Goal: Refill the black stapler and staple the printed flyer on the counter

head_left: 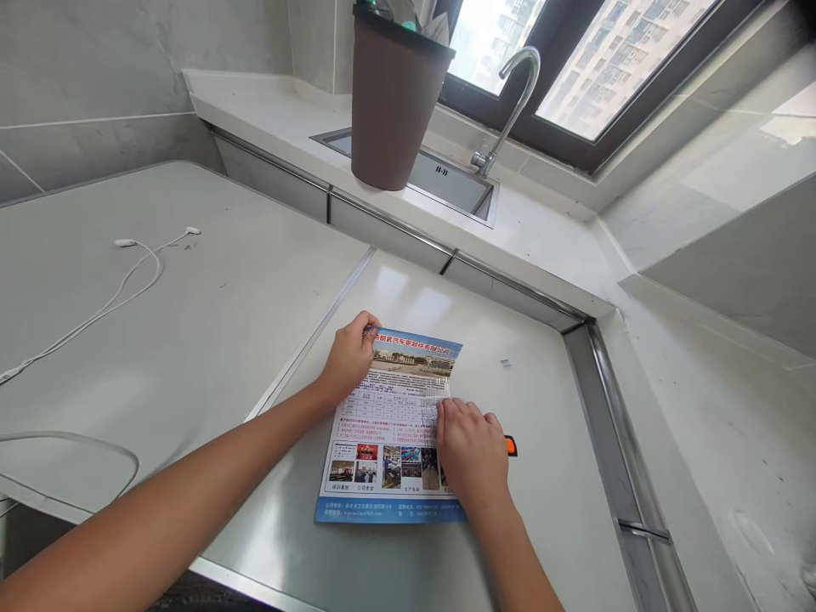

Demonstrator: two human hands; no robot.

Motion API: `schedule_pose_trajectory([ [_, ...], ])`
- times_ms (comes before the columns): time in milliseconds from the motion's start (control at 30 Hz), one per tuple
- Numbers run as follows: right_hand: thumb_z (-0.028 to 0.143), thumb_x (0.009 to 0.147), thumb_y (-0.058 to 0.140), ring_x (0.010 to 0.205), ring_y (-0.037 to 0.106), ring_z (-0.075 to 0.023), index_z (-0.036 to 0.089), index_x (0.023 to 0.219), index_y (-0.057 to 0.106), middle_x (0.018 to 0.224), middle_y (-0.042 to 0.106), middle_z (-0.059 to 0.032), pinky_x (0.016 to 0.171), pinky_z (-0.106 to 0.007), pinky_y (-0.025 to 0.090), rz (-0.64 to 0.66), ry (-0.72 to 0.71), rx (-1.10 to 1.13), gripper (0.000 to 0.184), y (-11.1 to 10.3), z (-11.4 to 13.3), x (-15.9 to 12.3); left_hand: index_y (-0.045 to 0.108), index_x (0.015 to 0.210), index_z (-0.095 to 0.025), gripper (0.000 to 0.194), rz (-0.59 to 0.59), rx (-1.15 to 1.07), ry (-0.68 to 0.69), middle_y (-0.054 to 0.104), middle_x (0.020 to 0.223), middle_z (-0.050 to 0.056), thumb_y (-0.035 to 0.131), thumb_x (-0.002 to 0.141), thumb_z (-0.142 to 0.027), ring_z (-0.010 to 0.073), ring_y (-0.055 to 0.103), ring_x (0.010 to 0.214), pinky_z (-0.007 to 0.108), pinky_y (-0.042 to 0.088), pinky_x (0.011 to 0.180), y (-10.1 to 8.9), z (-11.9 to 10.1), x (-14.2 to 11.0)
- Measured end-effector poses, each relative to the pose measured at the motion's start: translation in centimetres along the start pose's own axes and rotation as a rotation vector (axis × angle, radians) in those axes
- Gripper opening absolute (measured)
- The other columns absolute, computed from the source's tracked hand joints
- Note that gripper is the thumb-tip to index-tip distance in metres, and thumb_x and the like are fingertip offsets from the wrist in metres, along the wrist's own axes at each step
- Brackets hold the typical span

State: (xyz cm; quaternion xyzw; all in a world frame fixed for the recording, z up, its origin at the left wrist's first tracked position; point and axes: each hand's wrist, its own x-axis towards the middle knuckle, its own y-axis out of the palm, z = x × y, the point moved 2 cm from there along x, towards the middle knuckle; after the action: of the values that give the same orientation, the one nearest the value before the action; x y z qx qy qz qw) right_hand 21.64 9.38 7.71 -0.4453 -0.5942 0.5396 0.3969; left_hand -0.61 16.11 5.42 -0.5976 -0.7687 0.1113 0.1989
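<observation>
A printed flyer [395, 408] with blue top and bottom bands, photos and a small table of text lies on the white tabletop. My left hand [352, 353] is closed on its upper left corner, thumb and fingers pinching the edge. On the right edge, the curled fingers of my right hand [473, 450] grip the paper, and the upper right part of the sheet bends upward. An orange and black object [511, 445] shows just beyond my right hand; most of it is hidden, so its kind is unclear.
White cables [115, 310] lie across the left tabletop [210, 357]. Small pale scraps [506, 363] rest right of the flyer. Behind, a brown bin [399, 106] with stuff inside stands on the counter by a sink [488, 204] and faucet [526, 93]. A metal-edged ledge [612, 382] borders the right.
</observation>
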Motion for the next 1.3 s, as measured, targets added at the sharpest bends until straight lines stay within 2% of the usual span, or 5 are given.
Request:
schedule_pose_trajectory([
  [333, 0.019, 0.105, 0.039, 0.082, 0.06, -0.0218, 0.02, 0.085, 0.062, 0.084, 0.069, -0.007, 0.071, -0.034, 0.027, -0.029, -0.004, 0.041, 0.03, 0.2, 0.3, -0.1, 0.057, 0.089, -0.023, 0.012, 0.002, -0.007, 0.008, 0.06, 0.074, -0.002, 0.046, 0.095, -0.021, 0.0166, 0.052, 0.067, 0.027, 0.037, 0.063, -0.1, 0.2, 0.1],
  [500, 0.034, 0.109, 0.032, 0.071, 0.057, -0.0175, 0.022, 0.078, 0.056, 0.079, 0.066, -0.0027, 0.064, -0.03, 0.028, 0.015, 0.065, 0.428, 0.041, -1.0, -2.3, 0.2, 0.058, 0.091, -0.023, 0.013, 0.01, -0.005, 0.032, 0.064, 0.079, -0.001, 0.046, 0.095, -0.022, 0.0174, 0.056, 0.071, 0.028, 0.038, 0.065, -0.1, 0.5, 0.2],
  [733, 0.064, 0.09, 0.063, 0.082, 0.058, -0.0187, 0.022, 0.089, 0.065, 0.088, 0.065, -0.0021, 0.074, -0.029, 0.041, 0.158, -0.419, 0.91, 0.042, -2.2, -8.0, 0.1, 0.059, 0.091, -0.024, 0.014, 0.053, 0.015, 0.027, 0.064, 0.08, -0.002, 0.045, 0.095, -0.023, 0.0174, 0.056, 0.071, 0.028, 0.038, 0.067, -0.2, 0.3, 0.2],
  [1000, 0.046, 0.082, 0.079, 0.089, 0.06, -0.0203, 0.023, 0.096, 0.071, 0.094, 0.067, -0.003, 0.081, -0.032, 0.043, 0.213, -0.458, 0.94, 0.028, 0.4, -10.9, 0.5, 0.061, 0.093, -0.024, 0.015, 0.087, 0.041, 0.046, 0.068, 0.083, -0.002, 0.046, 0.095, -0.024, 0.0178, 0.058, 0.073, 0.027, 0.039, 0.068, -0.1, 0.2, 0.3],
  [1300, 0.052, 0.088, 0.067, 0.071, 0.045, -0.0158, 0.021, 0.082, 0.058, 0.08, 0.048, 0.0016, 0.063, -0.029, 0.034, -0.271, -0.008, 1.025, 0.033, -0.5, -14.7, -0.1, 0.064, 0.093, -0.024, 0.017, 0.097, 0.031, 0.06, 0.07, 0.084, -0.001, 0.047, 0.094, -0.027, 0.0193, 0.06, 0.074, 0.029, 0.04, 0.069, -0.2, 0.1, 0.3],
])
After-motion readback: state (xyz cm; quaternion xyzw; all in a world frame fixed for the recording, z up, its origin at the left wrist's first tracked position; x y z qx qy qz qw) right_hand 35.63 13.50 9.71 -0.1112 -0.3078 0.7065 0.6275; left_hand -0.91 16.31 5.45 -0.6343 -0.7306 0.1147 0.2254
